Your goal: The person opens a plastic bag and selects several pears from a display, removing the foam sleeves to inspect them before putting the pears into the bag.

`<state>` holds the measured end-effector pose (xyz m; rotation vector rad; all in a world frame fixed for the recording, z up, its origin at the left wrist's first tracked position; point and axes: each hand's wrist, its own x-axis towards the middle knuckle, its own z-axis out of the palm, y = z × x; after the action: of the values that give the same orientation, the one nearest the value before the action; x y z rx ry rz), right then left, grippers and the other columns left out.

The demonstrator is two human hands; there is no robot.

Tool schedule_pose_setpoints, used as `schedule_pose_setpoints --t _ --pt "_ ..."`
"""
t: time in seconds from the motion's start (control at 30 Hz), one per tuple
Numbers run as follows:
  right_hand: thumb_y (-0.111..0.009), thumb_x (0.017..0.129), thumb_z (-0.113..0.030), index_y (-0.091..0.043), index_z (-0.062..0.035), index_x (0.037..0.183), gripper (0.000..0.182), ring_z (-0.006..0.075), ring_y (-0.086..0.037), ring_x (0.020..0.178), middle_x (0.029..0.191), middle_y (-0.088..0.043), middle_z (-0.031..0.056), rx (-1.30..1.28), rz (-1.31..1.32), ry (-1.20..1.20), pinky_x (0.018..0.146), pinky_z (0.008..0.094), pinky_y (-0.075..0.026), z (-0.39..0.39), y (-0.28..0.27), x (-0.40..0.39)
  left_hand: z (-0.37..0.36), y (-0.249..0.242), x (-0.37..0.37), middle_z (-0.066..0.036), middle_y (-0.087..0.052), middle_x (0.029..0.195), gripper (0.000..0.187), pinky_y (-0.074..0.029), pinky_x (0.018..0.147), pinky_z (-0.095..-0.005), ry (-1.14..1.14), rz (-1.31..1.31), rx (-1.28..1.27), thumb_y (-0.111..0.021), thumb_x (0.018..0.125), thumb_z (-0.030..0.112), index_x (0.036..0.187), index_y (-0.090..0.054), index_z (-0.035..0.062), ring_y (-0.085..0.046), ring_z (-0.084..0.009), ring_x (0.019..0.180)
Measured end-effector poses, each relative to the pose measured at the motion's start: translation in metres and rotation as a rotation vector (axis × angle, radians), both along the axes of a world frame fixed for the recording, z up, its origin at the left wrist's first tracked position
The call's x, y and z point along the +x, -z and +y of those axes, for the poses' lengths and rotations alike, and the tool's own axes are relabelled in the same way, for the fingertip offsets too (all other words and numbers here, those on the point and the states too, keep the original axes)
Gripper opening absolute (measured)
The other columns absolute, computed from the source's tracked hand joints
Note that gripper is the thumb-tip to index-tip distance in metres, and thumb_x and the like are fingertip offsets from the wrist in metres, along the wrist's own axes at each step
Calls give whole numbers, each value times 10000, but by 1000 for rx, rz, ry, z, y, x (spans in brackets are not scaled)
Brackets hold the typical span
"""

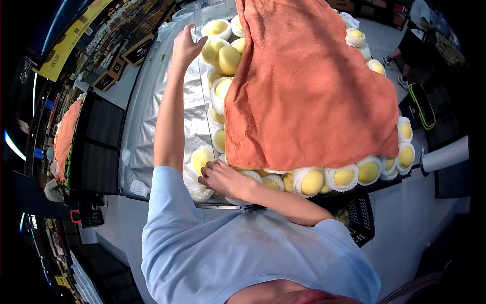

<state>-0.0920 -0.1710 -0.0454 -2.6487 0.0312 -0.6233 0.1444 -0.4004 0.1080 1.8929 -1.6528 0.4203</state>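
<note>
Clear divider [204,96] ran between left grip [188,46] and right grip [221,178], couldn't tell if closed; probably mid-adjustment, next move wanted steady evenness.

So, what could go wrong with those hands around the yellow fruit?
Round yellow fruits near the left hand look bare of foam nets; a knock might bruise them.
Yellow fruits in white foam nets sit at the near edge of the silver-lined table; the right hand could bump one off.
The orange cloth hides the middle, so fruit shifting underneath might go unnoticed.
</note>
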Motion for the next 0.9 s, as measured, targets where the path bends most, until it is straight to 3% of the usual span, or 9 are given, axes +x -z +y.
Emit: schedule_pose_setpoints --t 0.03,0.13,0.2,0.33,0.5,0.6,0.77,0.87,0.9 --pt "-649 771 -56 -627 -40 1030 261 284 -569 1060 1025 -602 114 35 43 -31 926 405 -443 -2 0 -4 -23 1 2 -246 -641 1189 738 -490 964 -405 22 -77 -19 -789 758 346 1345 -499 5 -603 -394 1123" --pt "-672 734 -34 -614 -24 1026 298 275 -548 1056 1025 -588 114 32 -91 -34 924 399 -451 -1 12 -3 -77 -4 8 -252 -609 1248 884 -474 997 -405 121 -97 86 -823 698 380 1409 -444 17 -579 -391 1169" --pt "-667 732 -25 -617 -19 1026 298 266 -544 1050 1020 -584 113 91 -36 -42 912 378 -457 -5 8 -4 -107 -12 15 -231 -579 1318 1033 -459 1027 -401 123 -126 543 -870 610 416 1447 -405 28 -545 -355 1243" --pt "-655 725 -10 -625 -7 1014 290 247 -550 1006 977 -583 111 155 -60 -53 876 330 -474 -9 14 0 -148 -16 19 -168 -539 1402 1161 -448 1054 -396 86 -233 786 -913 513 453 1475 -384 77 -525 -306 1290" --pt "-658 719 -44 -617 -4 995 282 244 -551 982 954 -584 105 132 -111 -56 879 342 -470 -7 24 6 -132 -13 -10 -201 -482 1446 1157 -466 1031 -431 -15 -256 819 -920 487 474 1470 -397 159 -531 -319 1284" --pt "-665 716 -65 -612 -10 985 279 239 -542 994 953 -578 98 121 -86 -80 903 346 -456 -9 19 4 -128 -7 -14 -282 -442 1413 1022 -486 982 -525 -85 -228 704 -889 526 465 1399 -450 166 -498 -465 1251" --pt "-680 712 -83 -591 -18 962 274 241 -524 1018 980 -563 101 152 -65 -97 925 343 -445 -9 20 5 -134 9 -2 -273 -420 1387 941 -478 954 -557 -26 -285 635 -840 573 385 1406 -443 199 -442 -486 1250" --pt "-680 717 -86 -574 -17 959 273 247 -518 1024 1003 -554 109 151 -83 -90 923 351 -446 -9 23 4 -108 1 -23 -264 -401 1348 903 -476 924 -570 -164 -139 449 -818 593 386 1397 -451 199 -427 -495 1222" --pt "-679 721 -87 -566 -16 958 272 250 -516 1027 1015 -550 113 152 -88 -88 921 358 -448 -8 22 3 -105 1 -23 -243 -487 1246 863 -461 934 -564 -178 -121 282 -812 595 381 1368 -480 187 -452 -447 1211"
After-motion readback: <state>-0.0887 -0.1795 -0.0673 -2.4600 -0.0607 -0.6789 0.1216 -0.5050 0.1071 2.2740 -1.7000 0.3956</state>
